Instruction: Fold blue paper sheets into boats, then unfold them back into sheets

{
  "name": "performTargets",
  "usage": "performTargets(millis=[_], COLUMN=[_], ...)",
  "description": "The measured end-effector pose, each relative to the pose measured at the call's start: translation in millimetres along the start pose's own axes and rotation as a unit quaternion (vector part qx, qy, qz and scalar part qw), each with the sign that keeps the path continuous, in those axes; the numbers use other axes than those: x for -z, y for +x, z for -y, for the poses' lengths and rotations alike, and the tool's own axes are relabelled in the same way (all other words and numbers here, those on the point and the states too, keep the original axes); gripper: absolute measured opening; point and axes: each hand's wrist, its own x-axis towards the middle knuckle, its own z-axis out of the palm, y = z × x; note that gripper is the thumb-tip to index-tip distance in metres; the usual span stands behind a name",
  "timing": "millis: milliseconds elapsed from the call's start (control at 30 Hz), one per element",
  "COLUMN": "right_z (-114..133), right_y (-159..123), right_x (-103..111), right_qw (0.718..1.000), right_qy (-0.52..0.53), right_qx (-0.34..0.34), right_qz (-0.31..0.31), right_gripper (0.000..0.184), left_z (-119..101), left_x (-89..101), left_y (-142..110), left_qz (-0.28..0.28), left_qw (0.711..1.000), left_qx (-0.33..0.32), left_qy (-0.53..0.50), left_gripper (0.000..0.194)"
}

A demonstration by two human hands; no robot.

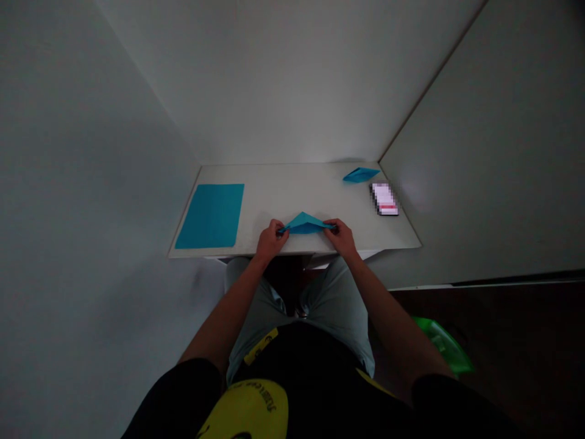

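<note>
A blue paper folded into a flat triangle (pixel 305 224) lies near the front edge of the white table (pixel 292 183). My left hand (pixel 270 239) pinches its left tip and my right hand (pixel 342 236) pinches its right tip, fingers closed on the paper. Both forearms reach up from my lap. A flat stack of blue paper sheets (pixel 211 216) lies at the table's left. A finished folded blue paper piece (pixel 361 175) rests at the far right of the table.
A phone with a lit screen (pixel 384 199) lies at the table's right, behind the folded piece. White walls close in on the left, back and right. A green object (pixel 443 344) sits on the dark floor to my right.
</note>
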Motion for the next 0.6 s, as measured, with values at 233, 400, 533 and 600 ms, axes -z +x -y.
performTargets(millis=[233,400,533,600], right_z=[12,27,33,33], right_y=[-4,-3,1,2], right_x=[-20,-27,-31,-32], right_qw=[0.998,0.994,0.975,0.957], right_qy=[0.009,-0.031,-0.099,-0.151], right_qx=[0.009,0.103,0.195,0.228], right_qz=[-0.054,-0.034,0.042,0.094], right_gripper=[0.03,0.035,0.037,0.039], left_z=[0,-1,-2,-1], left_x=[0.4,2.8,4.0,3.8], left_y=[1,2,3,3], left_qz=[-0.033,0.013,0.073,0.07], left_qw=[0.996,0.995,0.991,0.991], left_qx=[-0.073,-0.081,-0.102,-0.098], left_qy=[0.046,0.05,0.051,0.06], left_gripper=[0.018,0.029,0.03,0.027])
